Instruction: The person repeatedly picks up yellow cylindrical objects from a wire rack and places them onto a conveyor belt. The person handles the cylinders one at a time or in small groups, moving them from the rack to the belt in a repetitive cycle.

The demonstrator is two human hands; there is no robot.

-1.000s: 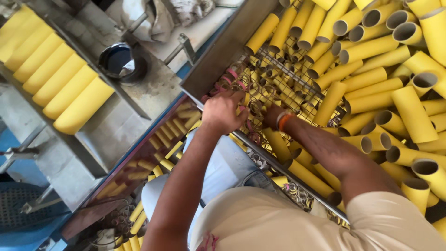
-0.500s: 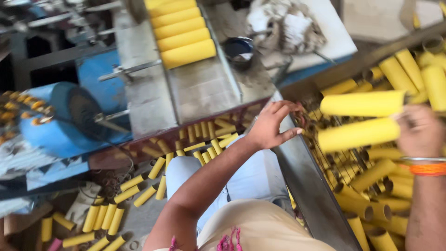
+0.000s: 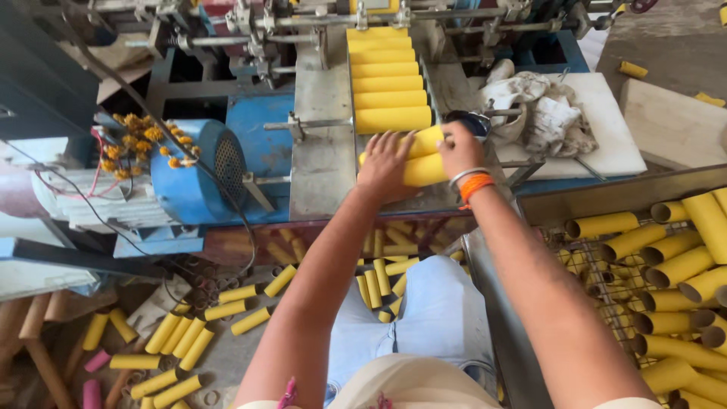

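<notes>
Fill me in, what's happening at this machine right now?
A person is working with both hands at the machine's feed tray. The left hand and right hand together hold two yellow tubes at the near end of a row of yellow tubes lying side by side in the tray. A bin of more tubes sits at the right; short tubes litter the floor.
</notes>
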